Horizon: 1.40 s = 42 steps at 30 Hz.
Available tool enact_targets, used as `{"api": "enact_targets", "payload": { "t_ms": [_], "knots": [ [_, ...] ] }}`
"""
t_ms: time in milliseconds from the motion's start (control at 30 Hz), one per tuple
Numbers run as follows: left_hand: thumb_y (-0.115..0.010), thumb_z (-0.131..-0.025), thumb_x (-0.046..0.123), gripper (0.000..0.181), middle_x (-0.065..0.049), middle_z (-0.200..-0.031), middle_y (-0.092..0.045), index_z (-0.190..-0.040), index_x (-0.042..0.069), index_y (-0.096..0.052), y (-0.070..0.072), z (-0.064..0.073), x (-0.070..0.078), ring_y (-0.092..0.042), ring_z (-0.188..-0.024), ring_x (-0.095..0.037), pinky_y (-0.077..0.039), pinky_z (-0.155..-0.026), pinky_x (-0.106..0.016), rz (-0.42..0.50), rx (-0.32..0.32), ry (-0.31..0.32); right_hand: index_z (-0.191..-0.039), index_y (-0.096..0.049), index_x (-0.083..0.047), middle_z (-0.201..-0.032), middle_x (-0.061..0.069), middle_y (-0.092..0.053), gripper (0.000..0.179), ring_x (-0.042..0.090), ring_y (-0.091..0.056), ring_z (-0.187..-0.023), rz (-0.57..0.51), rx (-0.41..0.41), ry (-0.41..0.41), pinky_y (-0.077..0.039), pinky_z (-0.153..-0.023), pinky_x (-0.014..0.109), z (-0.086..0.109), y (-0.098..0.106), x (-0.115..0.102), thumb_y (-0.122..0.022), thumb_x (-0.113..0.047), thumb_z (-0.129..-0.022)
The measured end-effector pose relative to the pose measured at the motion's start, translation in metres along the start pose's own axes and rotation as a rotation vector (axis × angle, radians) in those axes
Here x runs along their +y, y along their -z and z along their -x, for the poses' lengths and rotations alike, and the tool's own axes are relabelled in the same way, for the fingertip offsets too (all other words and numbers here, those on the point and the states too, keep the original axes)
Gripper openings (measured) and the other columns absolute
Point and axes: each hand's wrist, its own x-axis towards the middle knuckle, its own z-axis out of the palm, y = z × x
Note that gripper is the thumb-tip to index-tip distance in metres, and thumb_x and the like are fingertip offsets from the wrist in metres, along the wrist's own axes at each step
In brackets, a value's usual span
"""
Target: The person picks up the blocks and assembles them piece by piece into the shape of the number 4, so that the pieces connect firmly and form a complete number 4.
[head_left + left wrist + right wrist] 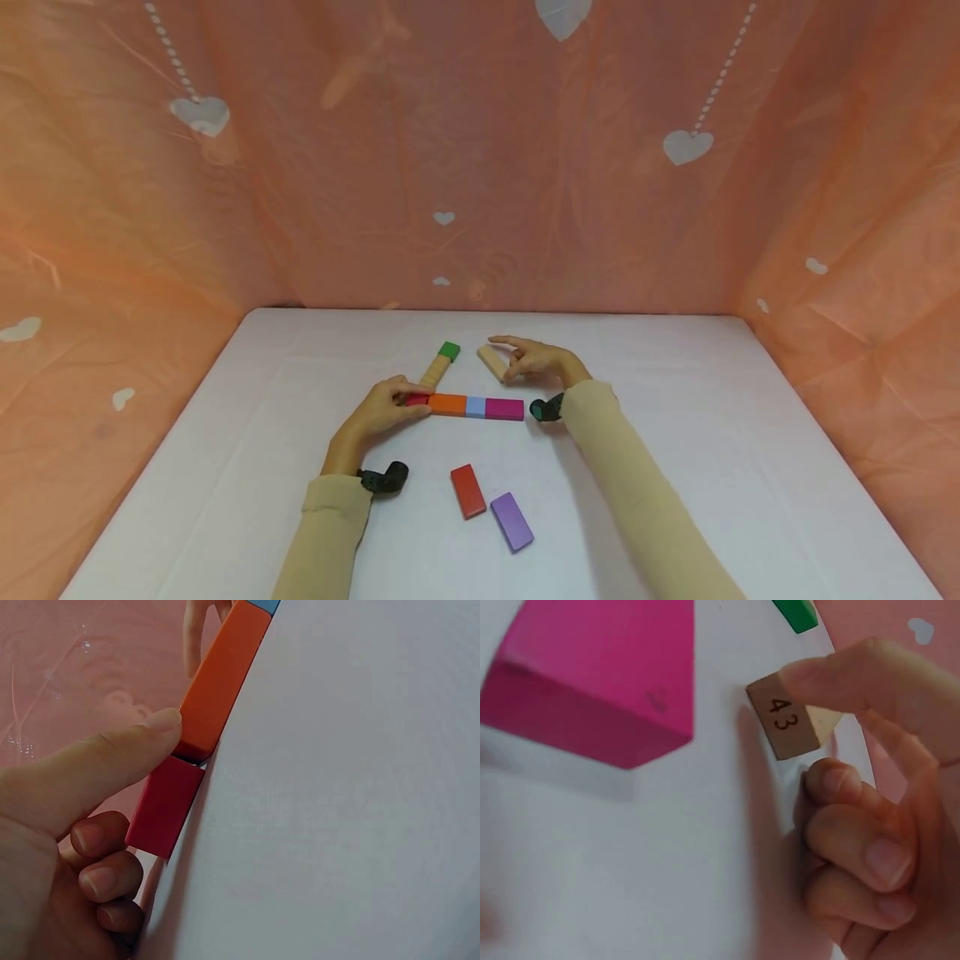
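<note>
My left hand (385, 408) grips the small red block (165, 806) at the left end of a flat row, thumb on the near side and a finger across the far side. Its thumb tip lies at the seam with the orange block (447, 405). Beyond that in the row come a light blue block (476, 407) and a magenta block (504, 409). My right hand (542, 358) holds a plain wooden block (492, 364), thumb at the near end marked 43 (784, 720), forefinger stretched toward the far end. Its other fingers are curled beside the block.
Behind the row, a slanted wooden strip (435, 372) leads up to a green block (449, 351). A loose red block (468, 492) and a purple block (512, 522) lie nearer me on the white table (247, 467). Orange cloth (480, 167) surrounds the back and sides.
</note>
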Motion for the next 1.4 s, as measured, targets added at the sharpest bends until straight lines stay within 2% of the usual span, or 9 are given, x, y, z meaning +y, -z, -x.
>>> {"api": "enact_targets", "payload": {
  "t_ms": [133, 367, 600, 933, 1067, 1300, 1400],
  "knots": [
    [-0.074, -0.084, 0.022, 0.033, -0.007, -0.086, -0.053, -0.114, 0.009, -0.072, -0.002, -0.001, -0.001, -0.042, -0.082, -0.016, -0.034, -0.067, -0.023, 0.012, -0.013, 0.027, -0.153, -0.024, -0.017, -0.075, 0.000, -0.038, 0.081, 0.012, -0.040, -0.069, 0.039, -0.013, -0.008, -0.033, -0.062, 0.020, 0.002, 0.001, -0.002, -0.064, -0.010, -0.084],
    [-0.074, -0.084, 0.021, 0.032, -0.008, -0.084, -0.053, -0.113, 0.009, -0.072, -0.002, -0.001, -0.001, -0.041, -0.080, -0.016, -0.033, -0.066, -0.023, -0.013, -0.002, 0.003, -0.152, -0.029, -0.019, -0.080, 0.001, -0.038, 0.077, 0.013, -0.040, -0.073, 0.064, 0.018, -0.045, -0.034, -0.064, 0.021, 0.003, -0.003, -0.005, -0.064, -0.012, -0.083],
    [-0.074, -0.084, 0.020, 0.032, -0.006, -0.082, -0.051, -0.113, 0.008, -0.072, -0.001, 0.002, 0.000, -0.041, -0.077, -0.015, -0.032, -0.065, -0.023, -0.017, -0.003, -0.012, -0.150, -0.031, -0.011, -0.069, -0.002, -0.037, 0.076, 0.011, -0.038, -0.065, 0.054, 0.043, 0.017, -0.032, -0.061, 0.019, 0.000, -0.006, 0.000, -0.065, -0.005, -0.083],
    [-0.074, -0.084, 0.020, 0.032, -0.008, -0.084, -0.052, -0.113, 0.008, -0.072, -0.001, 0.001, -0.002, -0.041, -0.079, -0.016, -0.032, -0.065, -0.023, -0.014, -0.004, -0.003, -0.145, -0.040, -0.019, -0.083, 0.003, -0.042, 0.073, 0.016, -0.043, -0.083, 0.092, 0.192, -0.017, -0.034, -0.075, 0.025, 0.001, -0.019, -0.001, -0.075, -0.018, -0.081],
    [-0.074, -0.084, 0.021, 0.033, -0.009, -0.086, -0.053, -0.114, 0.008, -0.072, 0.000, 0.001, -0.003, -0.042, -0.081, -0.017, -0.033, -0.065, -0.023, -0.002, -0.004, 0.012, -0.144, -0.040, -0.021, -0.082, 0.003, -0.041, 0.073, 0.016, -0.043, -0.082, 0.076, 0.232, -0.040, -0.034, -0.076, 0.027, -0.001, -0.023, 0.000, -0.076, -0.024, -0.081],
    [-0.075, -0.084, 0.022, 0.034, -0.007, -0.087, -0.054, -0.115, 0.009, -0.071, 0.000, -0.001, -0.004, -0.043, -0.083, -0.016, -0.034, -0.067, -0.024, 0.015, -0.009, 0.035, -0.148, -0.035, -0.021, -0.092, 0.006, -0.044, 0.070, 0.016, -0.043, -0.086, 0.048, 0.227, -0.056, -0.035, -0.075, 0.027, 0.000, -0.021, 0.003, -0.067, -0.027, -0.086],
    [-0.075, -0.083, 0.021, 0.033, -0.006, -0.084, -0.052, -0.114, 0.009, -0.072, 0.000, -0.002, -0.004, -0.042, -0.081, -0.016, -0.034, -0.067, -0.023, 0.009, -0.006, 0.019, -0.148, -0.035, -0.019, -0.091, 0.006, -0.044, 0.067, 0.016, -0.044, -0.084, 0.044, 0.214, -0.053, -0.036, -0.073, 0.025, 0.001, -0.019, 0.005, -0.062, -0.023, -0.087]
  ]
}}
